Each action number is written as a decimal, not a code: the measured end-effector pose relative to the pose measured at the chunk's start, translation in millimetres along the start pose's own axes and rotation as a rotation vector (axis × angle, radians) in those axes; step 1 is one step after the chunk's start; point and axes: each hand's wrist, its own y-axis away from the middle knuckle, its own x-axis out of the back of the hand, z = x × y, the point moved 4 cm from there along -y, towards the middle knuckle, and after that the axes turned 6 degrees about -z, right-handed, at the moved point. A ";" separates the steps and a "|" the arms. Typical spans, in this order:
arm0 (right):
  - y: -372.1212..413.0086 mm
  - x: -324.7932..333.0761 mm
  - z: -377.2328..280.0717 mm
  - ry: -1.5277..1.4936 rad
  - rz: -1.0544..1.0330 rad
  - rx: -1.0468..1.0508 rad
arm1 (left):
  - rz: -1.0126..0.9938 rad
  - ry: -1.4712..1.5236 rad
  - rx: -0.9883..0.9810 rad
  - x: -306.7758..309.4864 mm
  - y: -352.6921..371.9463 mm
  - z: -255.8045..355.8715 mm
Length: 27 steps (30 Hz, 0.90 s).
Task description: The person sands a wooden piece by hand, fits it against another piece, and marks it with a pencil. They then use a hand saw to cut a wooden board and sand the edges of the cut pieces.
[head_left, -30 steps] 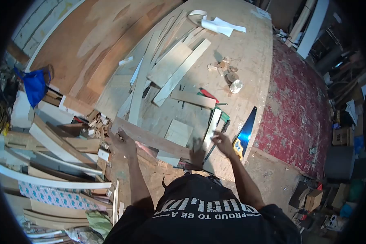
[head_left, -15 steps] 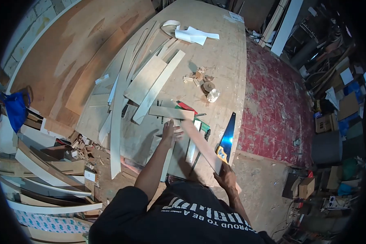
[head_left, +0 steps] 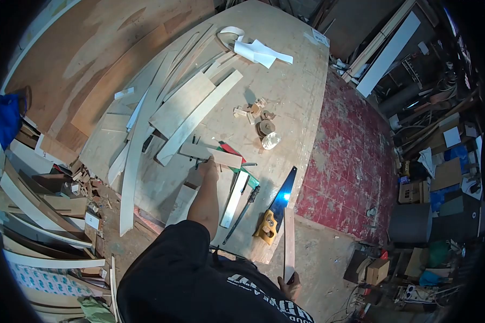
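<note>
My left hand (head_left: 208,169) is closed on the near edge of a short wooden board (head_left: 226,158) lying over the tools on the workbench; its fingers are partly hidden. Low at the bench's right side, my right hand (head_left: 291,289) grips the lower end of a long wooden strip (head_left: 289,242), which points away from me. Beside that strip lies a handsaw (head_left: 267,227) with a yellow handle. Between my hands are a pale narrow strip (head_left: 235,199) and a dark bar-like tool (head_left: 241,214). Red (head_left: 230,148) and green (head_left: 250,178) pieces show around the short board.
Long boards (head_left: 199,117) are stacked on the left of the bench. A tape roll (head_left: 265,127) and small wood offcuts (head_left: 257,106) sit mid-bench, with white paper (head_left: 261,53) farther back. Curved wooden parts (head_left: 43,215) stand at the left; a red floor panel (head_left: 345,167) lies right.
My right hand has carried the long strip away from the short board, down and right past the saw. My left hand, open before, has closed on the short board. The view has shifted.
</note>
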 end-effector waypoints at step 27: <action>-129.5 93.4 -107.2 -0.210 -0.976 0.519 | -0.825 -0.289 -0.429 117.7 281.6 -47.5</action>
